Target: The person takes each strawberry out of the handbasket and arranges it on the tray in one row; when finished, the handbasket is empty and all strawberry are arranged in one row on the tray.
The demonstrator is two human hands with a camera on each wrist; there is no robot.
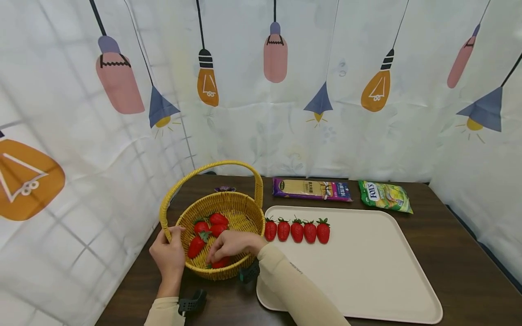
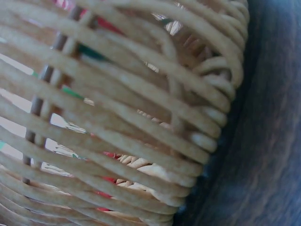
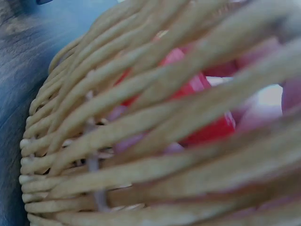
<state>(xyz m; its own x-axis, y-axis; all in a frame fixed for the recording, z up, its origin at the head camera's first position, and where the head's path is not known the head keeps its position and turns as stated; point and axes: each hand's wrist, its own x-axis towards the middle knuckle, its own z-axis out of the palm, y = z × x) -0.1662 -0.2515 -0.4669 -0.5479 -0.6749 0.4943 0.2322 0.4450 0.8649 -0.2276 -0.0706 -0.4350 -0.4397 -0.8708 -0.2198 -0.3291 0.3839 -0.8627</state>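
Observation:
A yellow wicker basket (image 1: 222, 203) with a tall handle stands at the tray's left end, several red strawberries (image 1: 196, 246) lying inside. My left hand (image 1: 169, 253) grips the foot of its handle at the left rim. Down inside the basket, my right hand (image 1: 232, 244) pinches a strawberry (image 1: 221, 262) near the front wall; the hand partly covers that fruit. On the white tray (image 1: 359, 267), several strawberries (image 1: 297, 231) form a row with leaves pointing away from me. Both wrist views look closely at the basket's weave (image 2: 117, 117), with red fruit (image 3: 207, 134) showing through its gaps.
Behind the tray lie a purple pack of noodles (image 1: 311, 189) and a green Fox's bag (image 1: 385, 197). A small purple wrapper (image 1: 225, 189) is behind the basket. A patterned curtain (image 1: 253, 127) hangs beyond the dark wooden table (image 1: 461, 253).

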